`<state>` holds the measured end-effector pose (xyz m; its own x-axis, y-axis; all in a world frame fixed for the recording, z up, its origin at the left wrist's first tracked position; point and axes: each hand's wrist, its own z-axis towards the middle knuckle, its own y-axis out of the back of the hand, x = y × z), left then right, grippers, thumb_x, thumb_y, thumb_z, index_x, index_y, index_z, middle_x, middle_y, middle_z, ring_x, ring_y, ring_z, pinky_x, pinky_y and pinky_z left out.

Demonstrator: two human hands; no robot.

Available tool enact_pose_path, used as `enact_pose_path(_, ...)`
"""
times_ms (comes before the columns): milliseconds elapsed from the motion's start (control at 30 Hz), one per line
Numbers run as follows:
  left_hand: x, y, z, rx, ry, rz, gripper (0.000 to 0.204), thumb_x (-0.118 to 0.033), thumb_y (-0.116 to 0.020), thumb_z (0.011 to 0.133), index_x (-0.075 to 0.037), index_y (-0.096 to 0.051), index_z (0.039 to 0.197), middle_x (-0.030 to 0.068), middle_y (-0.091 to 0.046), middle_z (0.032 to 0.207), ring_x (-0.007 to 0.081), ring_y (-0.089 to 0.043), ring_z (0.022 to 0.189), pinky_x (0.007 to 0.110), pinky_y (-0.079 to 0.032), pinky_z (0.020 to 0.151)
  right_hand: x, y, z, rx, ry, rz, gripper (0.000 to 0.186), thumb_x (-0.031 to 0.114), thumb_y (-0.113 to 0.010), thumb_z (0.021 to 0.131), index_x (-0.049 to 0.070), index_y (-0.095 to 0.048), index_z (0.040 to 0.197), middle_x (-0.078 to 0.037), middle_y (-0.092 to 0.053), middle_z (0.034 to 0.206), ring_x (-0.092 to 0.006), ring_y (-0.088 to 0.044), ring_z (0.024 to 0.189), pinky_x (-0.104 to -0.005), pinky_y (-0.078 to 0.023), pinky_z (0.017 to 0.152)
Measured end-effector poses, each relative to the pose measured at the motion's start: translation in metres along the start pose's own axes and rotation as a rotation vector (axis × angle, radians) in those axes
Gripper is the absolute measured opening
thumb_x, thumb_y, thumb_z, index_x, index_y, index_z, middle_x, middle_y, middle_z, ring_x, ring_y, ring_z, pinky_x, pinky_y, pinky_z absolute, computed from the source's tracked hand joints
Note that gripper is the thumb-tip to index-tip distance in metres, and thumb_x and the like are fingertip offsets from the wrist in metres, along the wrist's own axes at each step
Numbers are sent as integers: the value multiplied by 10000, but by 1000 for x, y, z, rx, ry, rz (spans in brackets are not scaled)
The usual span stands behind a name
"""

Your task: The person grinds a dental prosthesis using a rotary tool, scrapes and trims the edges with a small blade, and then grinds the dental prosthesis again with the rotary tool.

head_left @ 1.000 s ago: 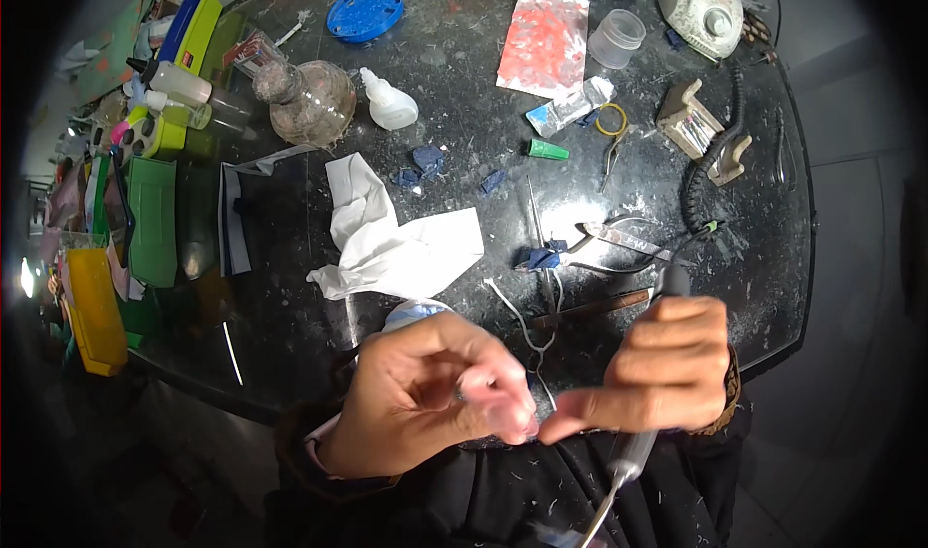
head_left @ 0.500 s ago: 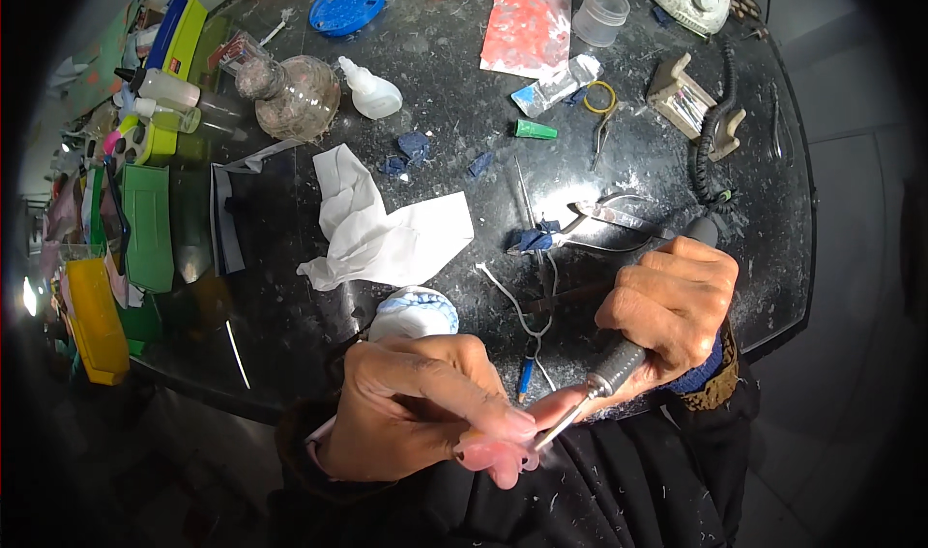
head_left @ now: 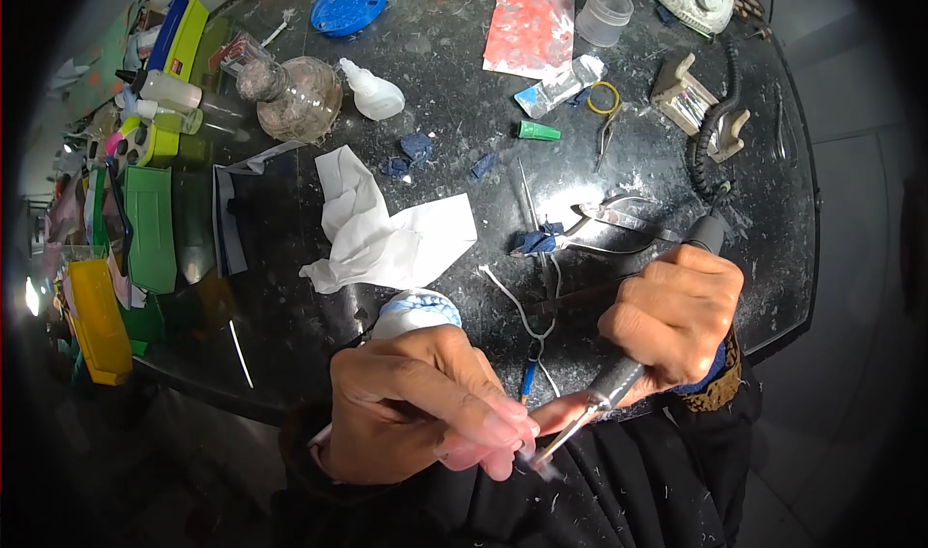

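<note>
My left hand [head_left: 406,403] is closed in a pinch on a small pink translucent acrylic piece [head_left: 457,452], low in the middle above my dark clothing. Fingers cover much of the piece, so its full shape is hidden. My right hand [head_left: 672,316] wraps around a dark rotary handpiece [head_left: 617,384], its thumb stretched toward the left fingertips. A thin metal shank with a blurred bur [head_left: 546,466] points down and left from the handpiece. The bur is right beside the piece's right edge; contact is hard to tell. A white and blue round item [head_left: 418,314] lies just beyond the left hand.
Beyond my hands lie crumpled white paper [head_left: 391,244], pliers [head_left: 619,217] and a blue-handled tool [head_left: 528,379]. A glass flask [head_left: 298,99], white dropper bottle [head_left: 372,94] and clear cup [head_left: 604,16] stand farther back. A coiled cord [head_left: 704,152] runs at right; bins [head_left: 148,229] line the left.
My left hand has turned slightly, and the pink piece has shifted a little to the left and is more covered by fingers. The bur has moved slightly downward.
</note>
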<state>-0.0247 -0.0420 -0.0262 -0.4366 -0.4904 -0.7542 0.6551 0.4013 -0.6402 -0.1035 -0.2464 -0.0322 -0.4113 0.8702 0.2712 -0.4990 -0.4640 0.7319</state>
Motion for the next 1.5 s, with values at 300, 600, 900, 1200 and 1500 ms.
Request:
enact_pose_path(300, 0, 1, 0, -5, -62, 57, 231, 217, -628, 708, 76, -671, 885, 169, -629, 742, 165, -631, 552, 279, -560, 553, -2, 4, 2, 33, 46, -45, 667, 706, -686, 623, 123, -389, 491, 23, -337, 463, -121, -357, 364, -270, -182, 388)
enact_pose_path(600, 4, 5, -4, -36, -147, 119, 182, 146, -687, 717, 112, -647, 891, 143, -619, 720, 202, -682, 641, 250, -570, 576, 0, 2, 5, 23, -9, -37, 680, 712, -678, 634, 132, -368, 461, 30, -310, 437, -114, -327, 345, -273, -170, 381)
enact_pose_path(900, 5, 13, -5, 16, -274, 235, 191, 120, -688, 721, 125, -647, 908, 161, -616, 789, 204, -681, 662, 226, -500, 522, 2, 4, 5, 53, -43, -163, 688, 726, -656, 646, 124, -379, 461, 34, -319, 435, -104, -334, 348, -257, -170, 384)
enact_pose_path(1200, 4, 12, -3, 17, -248, 123, 172, 93, -682, 755, 109, -633, 919, 168, -616, 802, 236, -688, 711, 301, -589, 652, 8, 10, 9, 78, -77, -142, 699, 754, -651, 626, 127, -383, 470, 40, -311, 435, -99, -332, 352, -255, -176, 398)
enact_pose_path(1500, 4, 3, -6, -116, -174, 59, 163, 52, -712, 778, 17, -572, 852, 143, -593, 794, 244, -694, 748, 325, -606, 707, 9, 16, 3, 131, -110, -103, 448, 524, -625, 539, 88, -539, 598, 3, -451, 510, -131, -405, 406, -290, -223, 439)
